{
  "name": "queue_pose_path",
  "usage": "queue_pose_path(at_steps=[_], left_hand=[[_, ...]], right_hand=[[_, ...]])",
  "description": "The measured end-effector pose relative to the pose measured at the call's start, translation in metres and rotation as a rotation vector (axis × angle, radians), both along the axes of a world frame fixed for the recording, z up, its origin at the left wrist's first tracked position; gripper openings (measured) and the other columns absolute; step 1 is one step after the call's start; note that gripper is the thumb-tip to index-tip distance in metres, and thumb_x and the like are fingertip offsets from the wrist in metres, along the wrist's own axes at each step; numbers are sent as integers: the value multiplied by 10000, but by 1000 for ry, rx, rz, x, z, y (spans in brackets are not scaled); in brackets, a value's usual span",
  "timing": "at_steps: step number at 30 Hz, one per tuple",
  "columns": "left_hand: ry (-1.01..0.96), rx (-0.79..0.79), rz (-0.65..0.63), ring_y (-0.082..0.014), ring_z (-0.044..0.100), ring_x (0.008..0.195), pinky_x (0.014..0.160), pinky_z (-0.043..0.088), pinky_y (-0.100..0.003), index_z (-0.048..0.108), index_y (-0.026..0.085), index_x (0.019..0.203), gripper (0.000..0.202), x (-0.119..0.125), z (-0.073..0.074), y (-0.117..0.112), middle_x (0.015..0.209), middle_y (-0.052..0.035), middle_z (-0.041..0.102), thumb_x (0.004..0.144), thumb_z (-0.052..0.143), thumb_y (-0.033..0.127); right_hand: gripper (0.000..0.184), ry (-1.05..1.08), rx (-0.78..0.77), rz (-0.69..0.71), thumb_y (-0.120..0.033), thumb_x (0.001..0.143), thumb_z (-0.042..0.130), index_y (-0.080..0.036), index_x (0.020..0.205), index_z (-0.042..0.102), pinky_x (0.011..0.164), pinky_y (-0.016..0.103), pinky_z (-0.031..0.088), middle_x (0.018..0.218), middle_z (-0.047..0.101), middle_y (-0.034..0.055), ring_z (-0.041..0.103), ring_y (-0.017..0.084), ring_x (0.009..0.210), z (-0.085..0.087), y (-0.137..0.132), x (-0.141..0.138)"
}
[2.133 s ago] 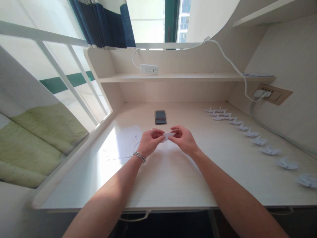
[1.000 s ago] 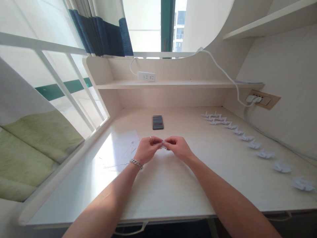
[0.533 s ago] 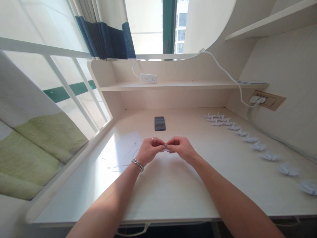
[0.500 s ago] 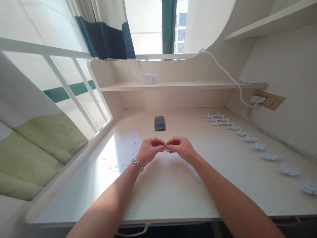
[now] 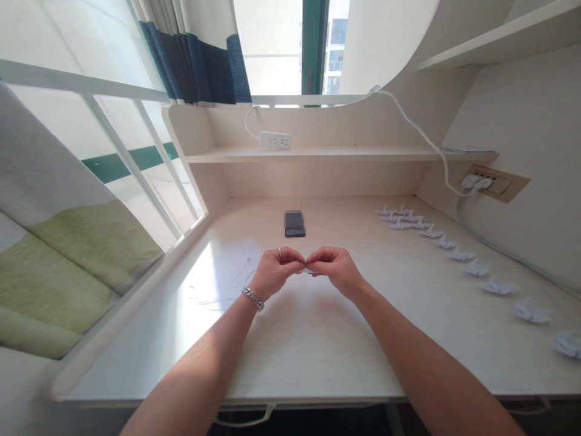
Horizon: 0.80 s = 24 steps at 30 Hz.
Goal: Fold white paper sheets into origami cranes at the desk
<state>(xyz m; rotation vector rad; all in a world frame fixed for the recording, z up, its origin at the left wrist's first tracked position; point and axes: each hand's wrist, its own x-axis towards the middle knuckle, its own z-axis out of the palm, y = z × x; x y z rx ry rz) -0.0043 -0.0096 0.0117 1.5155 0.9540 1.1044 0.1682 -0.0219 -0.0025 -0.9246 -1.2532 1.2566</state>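
Observation:
My left hand (image 5: 273, 271) and my right hand (image 5: 334, 267) meet fingertip to fingertip above the middle of the desk (image 5: 318, 327). Both pinch a small folded piece of white paper (image 5: 308, 267), which is almost wholly hidden between the fingers. The left wrist wears a chain bracelet and one finger a ring. A loose stack of white paper sheets (image 5: 227, 272) lies just left of my left hand.
A dark phone (image 5: 295, 223) lies on the desk beyond my hands. Several folded white paper cranes (image 5: 458, 254) run in a row along the right side. A power strip (image 5: 274, 140) sits on the back shelf; a wall socket (image 5: 492, 181) and cable are at right.
The paper showed as a wider flat piece between my hands; now my fingertips have closed together over it. My hands sank slightly, then held still. The camera shifted a little.

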Motion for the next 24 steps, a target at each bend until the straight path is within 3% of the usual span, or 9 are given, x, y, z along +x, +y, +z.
queue_pose_path(at_steps=[10, 24], left_hand=[[88, 89, -1, -170, 687, 718, 684, 542, -268, 734, 162, 744, 93, -1, -6, 2, 734, -37, 742, 686, 762, 229], [-5, 38, 9, -156, 670, 699, 690, 539, -289, 705, 139, 795, 114, -1, -6, 4, 739, -41, 724, 689, 715, 180]], right_hand=[[200, -50, -52, 24, -324, 663, 761, -135, 724, 734, 617, 309, 500, 658, 678, 37, 618, 158, 626, 2, 2, 4], [159, -278, 161, -42, -290, 753, 676, -159, 817, 738, 637, 299, 502, 766, 717, 57, 632, 168, 673, -5, 4, 5]])
